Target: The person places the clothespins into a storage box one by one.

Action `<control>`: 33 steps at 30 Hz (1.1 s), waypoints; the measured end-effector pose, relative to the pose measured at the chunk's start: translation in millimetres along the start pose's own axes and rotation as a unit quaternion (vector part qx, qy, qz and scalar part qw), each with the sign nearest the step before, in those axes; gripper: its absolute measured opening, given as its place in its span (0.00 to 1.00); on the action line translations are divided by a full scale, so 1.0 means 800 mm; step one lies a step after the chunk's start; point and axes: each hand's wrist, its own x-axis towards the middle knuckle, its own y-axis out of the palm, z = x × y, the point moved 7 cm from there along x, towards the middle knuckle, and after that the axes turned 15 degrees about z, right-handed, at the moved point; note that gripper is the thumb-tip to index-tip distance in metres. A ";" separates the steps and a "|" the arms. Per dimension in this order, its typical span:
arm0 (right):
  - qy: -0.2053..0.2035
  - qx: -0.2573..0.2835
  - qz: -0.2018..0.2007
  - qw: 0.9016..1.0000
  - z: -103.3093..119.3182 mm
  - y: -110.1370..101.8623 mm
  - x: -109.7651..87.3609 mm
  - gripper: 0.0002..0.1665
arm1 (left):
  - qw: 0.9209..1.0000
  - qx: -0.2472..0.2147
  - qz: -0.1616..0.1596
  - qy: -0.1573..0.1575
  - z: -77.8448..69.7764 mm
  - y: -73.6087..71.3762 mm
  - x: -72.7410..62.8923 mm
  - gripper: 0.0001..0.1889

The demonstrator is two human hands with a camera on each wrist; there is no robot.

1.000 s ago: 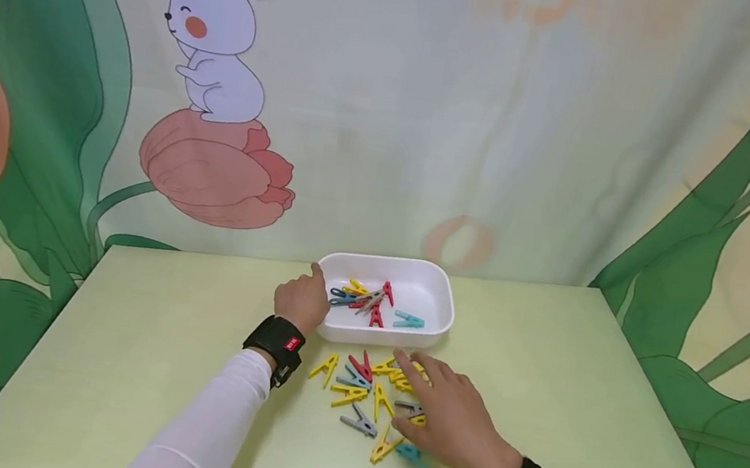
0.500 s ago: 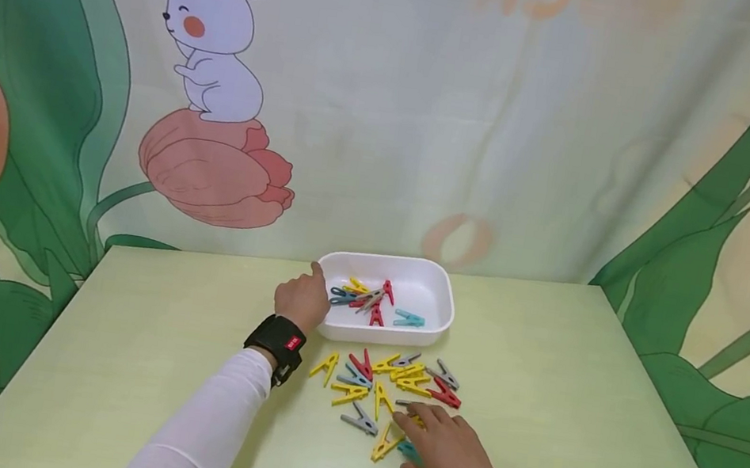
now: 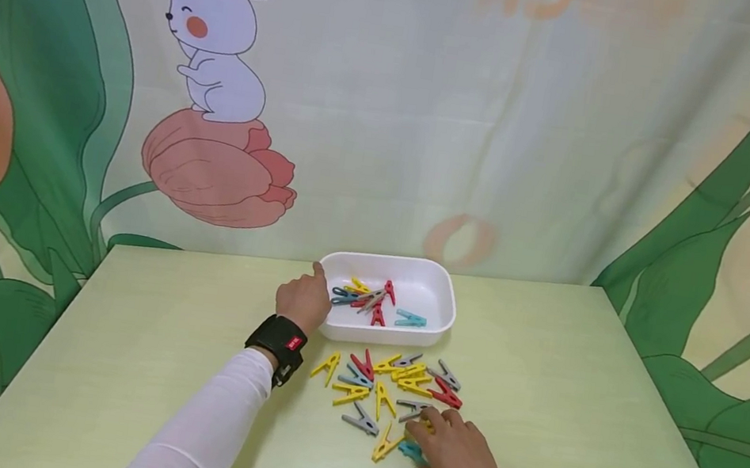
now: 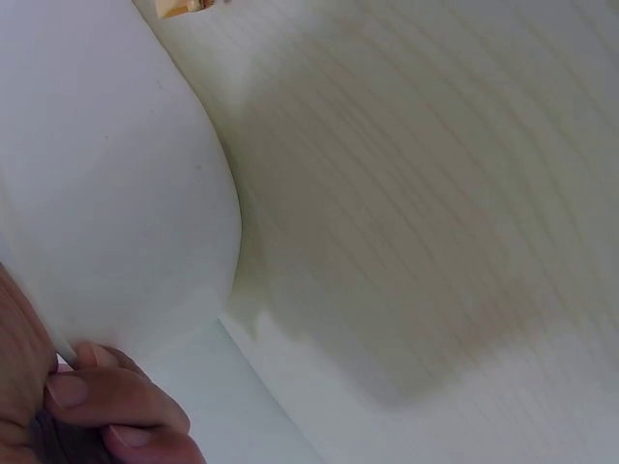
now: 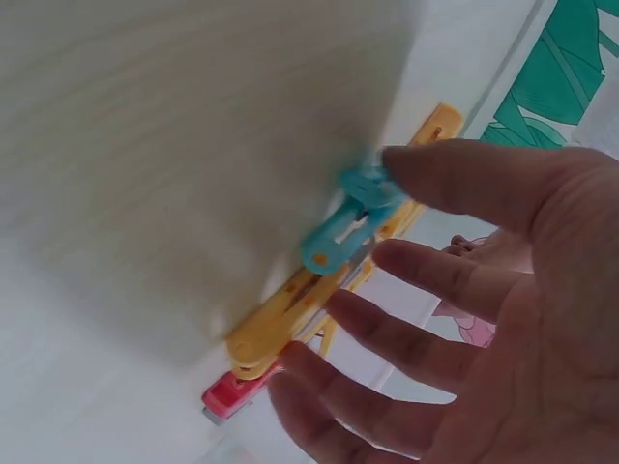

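My left hand (image 3: 303,304) grips the left rim of a white plastic basin (image 3: 385,338); in the left wrist view its fingers (image 4: 121,398) curl under the rim. Inside lie several clothespins, among them a light blue one (image 3: 411,319). My right hand (image 3: 466,467) is low over the right front of a loose pile of clothespins. A teal clothespin (image 5: 334,242) lies between its thumb and index finger; the thumb tip meets one end, and the other fingers stay spread. Beyond it lies a yellow clothespin (image 5: 263,333), partly hidden in the head view.
Several yellow, grey, red and blue clothespins lie before the basin, including a red clothespin (image 3: 446,393) and a grey clothespin (image 3: 361,420). A printed curtain (image 3: 376,122) hangs behind the pale table (image 3: 153,331).
My right hand has come down and toward me from above the pile's middle to the teal clothespin, and its fingers have drawn in a little. The left hand keeps its place on the basin.
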 end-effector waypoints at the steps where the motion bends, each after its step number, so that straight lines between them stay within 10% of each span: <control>1: 0.001 -0.003 0.000 1.000 0.000 0.000 -0.001 0.24 | 1.000 -0.001 -0.002 0.001 0.000 -0.001 0.000 0.32; 33: -0.004 -0.035 -0.071 0.997 -0.006 -0.019 0.000 0.10 | 0.999 -0.014 -0.030 0.013 0.002 0.002 0.002 0.31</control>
